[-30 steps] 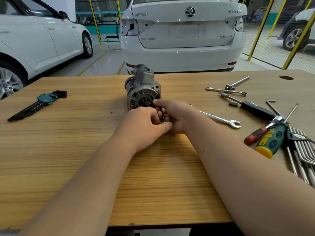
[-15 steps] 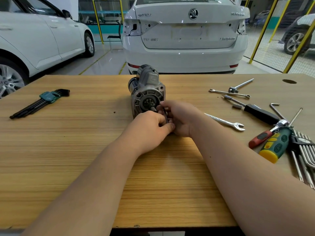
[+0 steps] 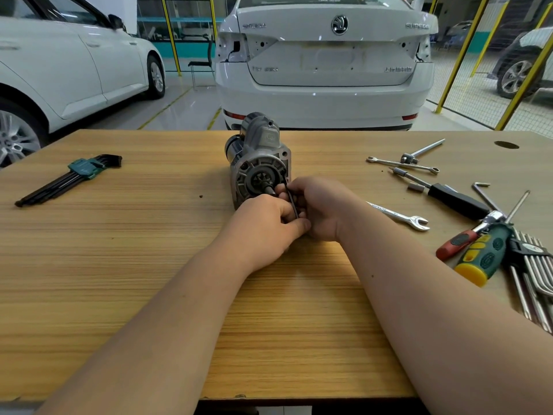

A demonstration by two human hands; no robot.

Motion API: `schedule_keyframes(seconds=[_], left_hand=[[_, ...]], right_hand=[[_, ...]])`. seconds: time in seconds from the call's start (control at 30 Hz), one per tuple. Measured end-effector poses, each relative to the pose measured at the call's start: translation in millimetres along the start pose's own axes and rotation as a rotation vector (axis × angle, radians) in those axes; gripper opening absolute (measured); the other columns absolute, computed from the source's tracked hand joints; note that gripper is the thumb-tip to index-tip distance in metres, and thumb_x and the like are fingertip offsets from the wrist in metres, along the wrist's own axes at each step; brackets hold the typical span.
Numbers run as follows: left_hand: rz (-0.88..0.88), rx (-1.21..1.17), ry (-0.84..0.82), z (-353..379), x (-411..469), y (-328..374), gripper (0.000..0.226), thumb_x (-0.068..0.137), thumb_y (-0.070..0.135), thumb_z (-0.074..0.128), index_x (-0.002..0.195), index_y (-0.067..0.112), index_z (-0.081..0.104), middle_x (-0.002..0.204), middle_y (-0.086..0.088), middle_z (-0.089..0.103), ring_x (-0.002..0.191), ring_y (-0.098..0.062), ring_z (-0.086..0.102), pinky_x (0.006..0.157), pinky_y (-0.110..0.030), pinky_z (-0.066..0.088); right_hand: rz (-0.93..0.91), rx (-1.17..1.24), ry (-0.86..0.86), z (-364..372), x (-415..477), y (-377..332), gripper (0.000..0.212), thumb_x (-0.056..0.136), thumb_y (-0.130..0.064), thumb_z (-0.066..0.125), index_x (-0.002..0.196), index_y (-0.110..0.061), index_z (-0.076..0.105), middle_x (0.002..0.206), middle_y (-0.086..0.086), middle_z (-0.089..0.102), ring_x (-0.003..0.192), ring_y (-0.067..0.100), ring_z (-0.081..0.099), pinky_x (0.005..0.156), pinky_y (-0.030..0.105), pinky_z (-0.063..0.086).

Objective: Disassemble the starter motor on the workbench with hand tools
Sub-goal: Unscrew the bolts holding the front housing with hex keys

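A white saloon (image 3: 326,55) stands tail-on straight ahead, another white car (image 3: 59,64) to its left, a dark chair (image 3: 199,63) between them, and yellow fence posts (image 3: 463,52) on the right.

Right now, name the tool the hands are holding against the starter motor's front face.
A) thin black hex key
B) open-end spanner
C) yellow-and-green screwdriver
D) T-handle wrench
A: the thin black hex key is pinched between the left hand and right hand, its upper end at the starter motor front face. The screwdriver and spanner lie loose on the workbench.
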State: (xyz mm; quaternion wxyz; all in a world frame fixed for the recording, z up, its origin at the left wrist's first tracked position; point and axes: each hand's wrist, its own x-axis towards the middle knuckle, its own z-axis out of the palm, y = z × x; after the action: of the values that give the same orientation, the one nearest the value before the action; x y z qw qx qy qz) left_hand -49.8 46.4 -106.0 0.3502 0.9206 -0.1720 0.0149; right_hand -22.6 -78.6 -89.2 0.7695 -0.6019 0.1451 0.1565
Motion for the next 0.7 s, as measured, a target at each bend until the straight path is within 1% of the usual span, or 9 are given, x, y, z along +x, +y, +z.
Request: schedule_keyframes(seconds=[0.13, 0.2, 0.3, 0.37, 0.4, 0.43, 0.5, 0.57, 0.7], left_hand=[[-0.006, -0.015, -0.01, 0, 0, 0, 0.032, 0.088, 0.042, 0.066, 0.062, 0.024, 0.061, 0.053, 0.006, 0.063, 0.05, 0.0, 0.056, 0.054, -0.023, 0.037], [-0.006, -0.026, -0.001, -1, 0, 0, 0.033, 0.089, 0.042, 0.066, 0.062, 0.023, 0.062, 0.052, 0.008, 0.063, 0.048, 0.002, 0.055, 0.052, -0.021, 0.036], [-0.01, -0.035, 0.025, -2, 0, 2, 0.034, 0.091, 0.042, 0.064, 0.062, 0.022, 0.063, 0.053, 0.011, 0.064, 0.045, 0.004, 0.053, 0.047, -0.017, 0.034], [-0.021, -0.059, 0.019, -2, 0, 4, 0.035, 0.093, 0.041, 0.061, 0.065, 0.021, 0.065, 0.054, 0.01, 0.065, 0.044, 0.001, 0.054, 0.048, -0.021, 0.04], [-0.031, -0.095, 0.009, -3, -1, 5, 0.034, 0.094, 0.041, 0.059, 0.067, 0.021, 0.066, 0.055, 0.009, 0.066, 0.045, -0.003, 0.058, 0.048, -0.022, 0.044], [-0.041, -0.144, 0.001, -3, -1, 5, 0.033, 0.095, 0.04, 0.057, 0.07, 0.021, 0.067, 0.056, 0.009, 0.067, 0.048, -0.008, 0.062, 0.047, -0.022, 0.047], [-0.046, -0.229, -0.008, -4, -1, 6, 0.033, 0.098, 0.036, 0.055, 0.071, 0.021, 0.067, 0.057, 0.007, 0.067, 0.049, -0.013, 0.064, 0.046, -0.021, 0.049], [-0.046, -0.243, -0.025, -4, -1, 6, 0.032, 0.099, 0.035, 0.053, 0.074, 0.02, 0.068, 0.057, 0.006, 0.068, 0.046, -0.01, 0.061, 0.044, -0.018, 0.047], [-0.058, -0.207, -0.001, -6, -1, 3, 0.031, 0.094, 0.043, 0.058, 0.074, 0.023, 0.07, 0.056, 0.008, 0.067, 0.045, -0.007, 0.06, 0.046, -0.021, 0.046]], right_hand=[[-0.006, -0.021, 0.001, -1, 1, 0, 0.027, 0.1, -0.017, 0.044, 0.082, -0.012, 0.064, 0.063, -0.002, 0.058, 0.052, 0.009, 0.049, 0.05, 0.019, 0.035], [-0.012, -0.004, -0.001, -1, 1, 0, 0.026, 0.1, -0.017, 0.045, 0.083, -0.011, 0.064, 0.064, -0.001, 0.059, 0.053, 0.01, 0.05, 0.052, 0.019, 0.039], [-0.015, 0.03, -0.028, -1, -1, 0, 0.026, 0.1, -0.017, 0.045, 0.085, -0.009, 0.064, 0.076, 0.004, 0.06, 0.065, 0.015, 0.056, 0.069, 0.028, 0.05], [-0.006, 0.006, -0.046, -3, -4, 0, 0.027, 0.1, -0.019, 0.044, 0.086, -0.009, 0.065, 0.085, 0.006, 0.062, 0.073, 0.019, 0.058, 0.077, 0.033, 0.052], [0.003, -0.026, -0.051, -4, -6, 0, 0.027, 0.1, -0.02, 0.044, 0.086, -0.011, 0.065, 0.084, 0.005, 0.063, 0.067, 0.017, 0.058, 0.069, 0.03, 0.051], [0.014, -0.066, -0.049, -6, -7, 0, 0.028, 0.1, -0.022, 0.044, 0.086, -0.012, 0.066, 0.076, 0.003, 0.064, 0.055, 0.014, 0.055, 0.056, 0.025, 0.046], [0.023, -0.135, -0.048, -9, -9, 0, 0.028, 0.099, -0.025, 0.045, 0.086, -0.014, 0.066, 0.057, -0.001, 0.058, 0.041, 0.009, 0.043, 0.036, 0.018, 0.031], [0.005, -0.162, -0.06, -12, -9, 0, 0.027, 0.099, -0.025, 0.045, 0.086, -0.014, 0.066, 0.051, -0.003, 0.051, 0.039, 0.007, 0.037, 0.032, 0.018, 0.025], [-0.016, -0.154, -0.054, -10, -7, 1, 0.027, 0.099, -0.025, 0.047, 0.081, -0.015, 0.065, 0.051, -0.004, 0.048, 0.039, 0.006, 0.035, 0.033, 0.018, 0.027]])
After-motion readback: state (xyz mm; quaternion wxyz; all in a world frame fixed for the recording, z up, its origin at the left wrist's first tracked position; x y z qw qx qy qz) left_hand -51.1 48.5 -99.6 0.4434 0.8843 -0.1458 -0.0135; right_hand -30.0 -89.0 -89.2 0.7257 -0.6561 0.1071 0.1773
